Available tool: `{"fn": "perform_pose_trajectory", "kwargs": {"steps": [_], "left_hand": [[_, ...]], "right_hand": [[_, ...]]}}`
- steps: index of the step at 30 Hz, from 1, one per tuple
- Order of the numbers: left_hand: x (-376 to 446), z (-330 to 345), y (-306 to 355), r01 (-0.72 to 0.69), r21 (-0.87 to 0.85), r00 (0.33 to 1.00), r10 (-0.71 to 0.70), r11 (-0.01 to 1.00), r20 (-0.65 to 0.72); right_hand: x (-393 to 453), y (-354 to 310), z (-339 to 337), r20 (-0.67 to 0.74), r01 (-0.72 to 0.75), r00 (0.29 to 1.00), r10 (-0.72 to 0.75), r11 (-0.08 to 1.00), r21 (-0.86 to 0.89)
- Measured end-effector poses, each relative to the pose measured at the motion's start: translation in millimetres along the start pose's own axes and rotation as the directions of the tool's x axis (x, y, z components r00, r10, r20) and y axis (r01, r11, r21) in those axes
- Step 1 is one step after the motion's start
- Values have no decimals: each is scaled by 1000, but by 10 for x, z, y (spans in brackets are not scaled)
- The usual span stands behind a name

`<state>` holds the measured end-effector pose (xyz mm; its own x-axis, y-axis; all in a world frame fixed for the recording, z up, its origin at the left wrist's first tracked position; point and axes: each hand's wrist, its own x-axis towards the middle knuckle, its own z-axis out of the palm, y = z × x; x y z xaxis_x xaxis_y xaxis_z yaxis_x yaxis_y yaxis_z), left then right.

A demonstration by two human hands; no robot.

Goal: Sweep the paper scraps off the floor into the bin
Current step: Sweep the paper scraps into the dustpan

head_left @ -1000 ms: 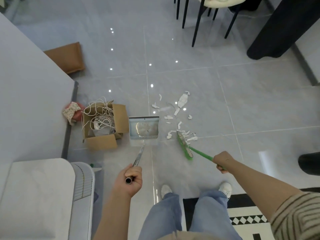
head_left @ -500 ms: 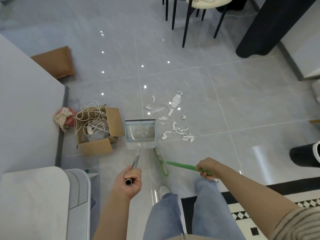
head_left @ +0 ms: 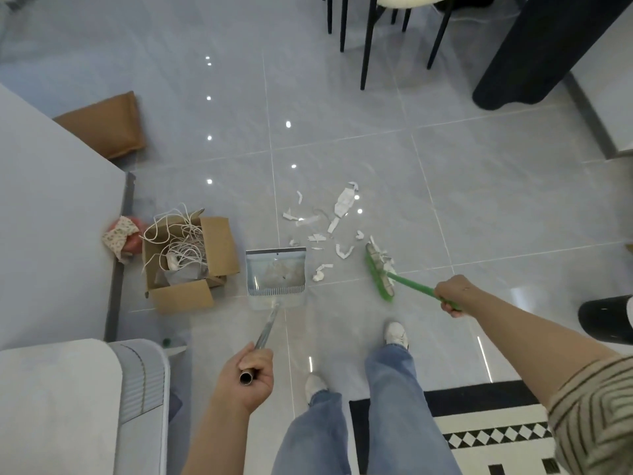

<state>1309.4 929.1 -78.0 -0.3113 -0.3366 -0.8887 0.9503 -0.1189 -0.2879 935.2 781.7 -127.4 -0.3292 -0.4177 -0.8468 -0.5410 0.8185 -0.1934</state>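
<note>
White paper scraps (head_left: 323, 222) lie scattered on the grey tiled floor, just beyond and right of a grey dustpan (head_left: 276, 276). My left hand (head_left: 251, 375) grips the top of the dustpan's metal handle; the pan stands on the floor with its mouth facing the scraps. My right hand (head_left: 454, 296) grips the green handle of a broom (head_left: 379, 275). Its green head rests on the floor at the right edge of the scraps, with a few pieces against the bristles. The bin is not identifiable in view.
An open cardboard box (head_left: 186, 260) of white cords sits left of the dustpan, by a grey cabinet (head_left: 51, 217). A white appliance (head_left: 78, 406) stands at lower left. Black chair legs (head_left: 368, 42) are far ahead; a checkered rug (head_left: 479, 437) lies under my feet.
The broom head has swung from below the dustpan over to the right side of the scraps. The dustpan and my left hand have stayed put.
</note>
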Motion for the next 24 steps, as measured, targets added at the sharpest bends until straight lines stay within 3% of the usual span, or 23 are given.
{"fn": "perform_pose_trajectory", "kwargs": {"steps": [7,11,16,24], "left_hand": [[154,325,-195,4,-41,1000,-5,999,-17],[277,558,-309,-2,-76,1000,2,997,1],[514,819,-441,10,-97,999,-7,995,33],[1055,1299,-582,1,-114,1000,1,994,13]], "right_hand": [[79,-386,-555,10,53,999,-52,983,-175],[123,-892,-769,60,159,987,-149,952,-261],[428,-1616,-788,99,367,929,-358,842,-396],[1341,-2465,-618,69,413,895,-441,758,-505]]}}
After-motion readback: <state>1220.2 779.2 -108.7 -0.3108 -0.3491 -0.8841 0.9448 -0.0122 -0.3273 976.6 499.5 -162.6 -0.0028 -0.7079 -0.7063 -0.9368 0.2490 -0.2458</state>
